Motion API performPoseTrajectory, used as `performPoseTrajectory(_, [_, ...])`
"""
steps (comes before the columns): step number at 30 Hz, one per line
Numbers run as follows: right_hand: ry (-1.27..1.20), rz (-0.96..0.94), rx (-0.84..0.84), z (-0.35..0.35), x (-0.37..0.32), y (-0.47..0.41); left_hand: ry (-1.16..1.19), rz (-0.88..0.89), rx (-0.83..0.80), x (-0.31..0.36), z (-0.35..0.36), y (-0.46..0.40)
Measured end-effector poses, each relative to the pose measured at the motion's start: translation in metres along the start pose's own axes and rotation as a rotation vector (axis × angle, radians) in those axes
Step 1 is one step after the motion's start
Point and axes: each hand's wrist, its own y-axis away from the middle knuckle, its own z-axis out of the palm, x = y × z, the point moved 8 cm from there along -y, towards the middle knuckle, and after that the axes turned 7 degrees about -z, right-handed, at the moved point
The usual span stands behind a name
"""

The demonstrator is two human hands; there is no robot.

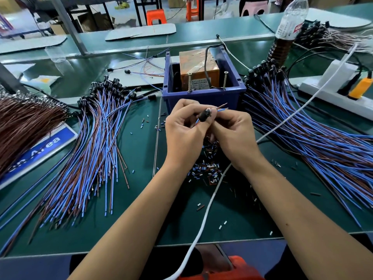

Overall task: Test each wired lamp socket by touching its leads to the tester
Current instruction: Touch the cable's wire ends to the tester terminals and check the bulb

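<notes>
Socket (204, 114) seemingly pinched between both hands (210, 130).

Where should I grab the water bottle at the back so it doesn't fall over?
Probably around the middle of the water bottle, coming from the front left. It stands upright and tall, so a side grip round its body suits it. Piled lamp sockets crowd its right, and a dark coil hides its base.
</notes>
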Motion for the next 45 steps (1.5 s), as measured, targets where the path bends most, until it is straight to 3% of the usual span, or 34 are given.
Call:
performPoseTrajectory(10, [-0.019, 0.011, 0.119, -0.007, -0.001, 0.001, 0.18, -0.18, 0.065, -0.017, -0.006, -0.003])
performPoseTrajectory(17, [0.068, -0.031, 0.246, -0.024, -0.01, -0.002, 0.011, -0.032, 0.239, -0.008, -0.027, -0.005])
performPoseTrajectory(25, [0.439, -0.184, 0.42, -0.044, -0.028, 0.004, -0.086, 0.058, 0.382, 0.0, -0.043, -0.009])
performPoseTrajectory(29, [0.572, -0.261, 0.503, -0.046, -0.041, 0.006, -0.109, 0.082, 0.392, 0.002, -0.043, -0.009])
performPoseTrajectory(35, [0.577, -0.269, 0.559, -0.05, -0.044, 0.005, -0.122, 0.094, 0.388, 0.003, -0.041, -0.011])
performPoseTrajectory(45, [0.707, -0.371, 0.479, -0.039, -0.056, 0.005, -0.134, 0.106, 0.367, 0.001, -0.037, -0.011])
